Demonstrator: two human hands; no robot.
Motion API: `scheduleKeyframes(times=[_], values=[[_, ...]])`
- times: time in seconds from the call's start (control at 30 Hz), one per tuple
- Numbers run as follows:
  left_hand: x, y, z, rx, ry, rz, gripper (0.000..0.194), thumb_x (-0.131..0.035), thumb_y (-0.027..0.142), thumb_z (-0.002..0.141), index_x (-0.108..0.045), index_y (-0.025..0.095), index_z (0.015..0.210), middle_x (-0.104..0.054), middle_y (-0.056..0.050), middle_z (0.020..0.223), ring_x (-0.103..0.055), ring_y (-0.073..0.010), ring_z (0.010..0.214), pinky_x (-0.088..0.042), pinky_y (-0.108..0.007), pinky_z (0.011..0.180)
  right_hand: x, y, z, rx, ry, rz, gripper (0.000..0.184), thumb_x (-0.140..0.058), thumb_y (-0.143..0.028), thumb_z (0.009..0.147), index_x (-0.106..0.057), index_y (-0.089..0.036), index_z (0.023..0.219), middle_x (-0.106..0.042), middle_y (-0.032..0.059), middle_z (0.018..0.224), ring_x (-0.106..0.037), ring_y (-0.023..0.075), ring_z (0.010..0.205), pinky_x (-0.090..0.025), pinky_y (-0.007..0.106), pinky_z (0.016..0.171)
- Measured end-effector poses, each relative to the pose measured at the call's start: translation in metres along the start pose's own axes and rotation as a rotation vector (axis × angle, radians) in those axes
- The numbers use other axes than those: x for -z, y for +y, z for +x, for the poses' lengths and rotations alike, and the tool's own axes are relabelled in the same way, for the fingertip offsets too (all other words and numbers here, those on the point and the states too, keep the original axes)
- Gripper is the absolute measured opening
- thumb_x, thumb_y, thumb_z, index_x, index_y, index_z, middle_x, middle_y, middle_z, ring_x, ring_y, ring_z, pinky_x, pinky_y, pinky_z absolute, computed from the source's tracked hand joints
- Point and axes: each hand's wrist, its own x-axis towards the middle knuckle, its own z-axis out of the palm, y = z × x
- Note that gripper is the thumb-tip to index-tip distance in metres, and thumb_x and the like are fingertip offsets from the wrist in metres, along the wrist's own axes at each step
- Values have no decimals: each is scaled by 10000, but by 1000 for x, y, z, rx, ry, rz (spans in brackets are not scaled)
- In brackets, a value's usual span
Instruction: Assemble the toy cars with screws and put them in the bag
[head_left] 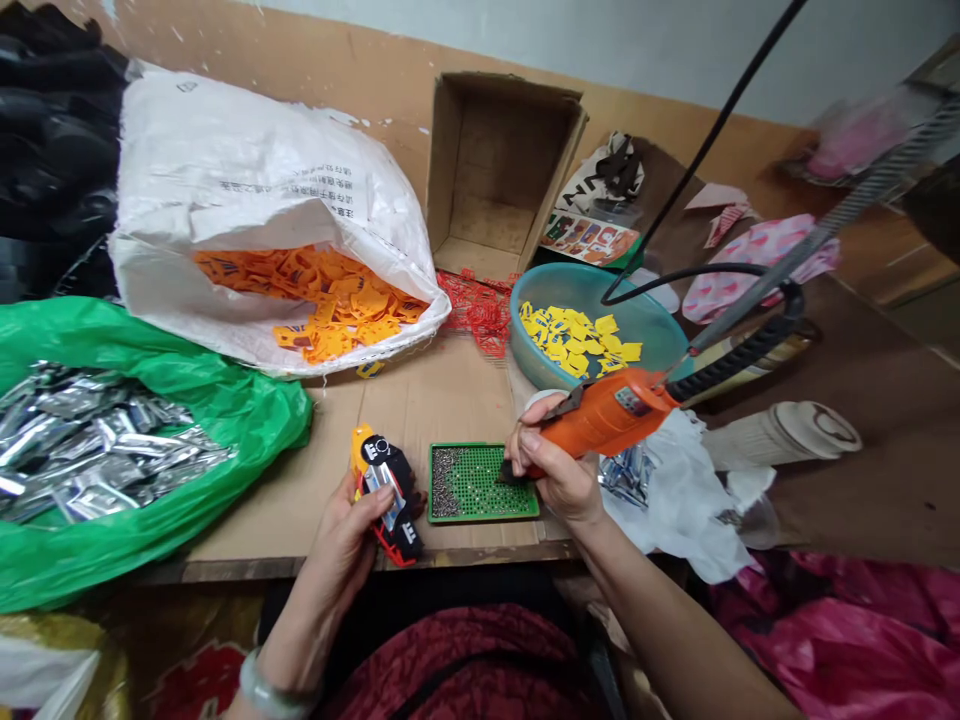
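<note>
My left hand [346, 540] is wrapped round a small toy part [390, 490] in black, orange and red, with a clear foil piece on top, held over the table's front edge. My right hand [551, 465] grips an orange electric screwdriver [600, 420] whose black cable runs up and to the right. Its tip points down at the right edge of a green screw tray [480, 482] that lies between my hands and carries many small screws on its left side.
A white sack of orange plastic pieces [330, 300] lies at the back left. A green bag of silver foil packets [97, 440] is on the left. A teal bowl of yellow pieces [577, 335], red parts [476, 305] and an open cardboard box [495, 170] stand behind.
</note>
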Motion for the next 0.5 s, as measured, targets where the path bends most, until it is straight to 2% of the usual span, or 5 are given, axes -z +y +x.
scheduleKeyframes(times=[0.13,0.3,0.4,0.5], values=[[-1,-2,0,-24,-10,-39,456,-889,365,683,-645,167,1014,-670,-22,833,-686,-192,719,-583,-311,685,-12,-16,9,4,11,65,185,-728,-238,806,-602,-216,940,-534,-92,551,-527,110,428,-467,273,520],[-7,-2,-3,-53,10,-79,459,-889,373,677,-648,163,1006,-667,-25,838,-632,-152,673,-534,-270,638,-49,-45,23,27,-64,248,163,-715,-243,768,-604,-223,885,-521,-91,507,-494,115,388,-467,291,524],[-9,-1,-4,-68,18,-89,459,-889,368,678,-651,162,1012,-661,-19,828,-616,-144,671,-518,-270,652,-73,-50,24,1,-135,310,164,-719,-267,773,-597,-235,878,-508,-92,500,-480,115,374,-466,295,518],[-10,0,-4,-85,8,-93,429,-881,357,693,-658,163,1004,-666,-22,837,-619,-151,707,-497,-270,680,-91,-44,22,-31,-168,316,187,-725,-299,783,-579,-242,885,-488,-100,493,-467,113,365,-454,293,511]])
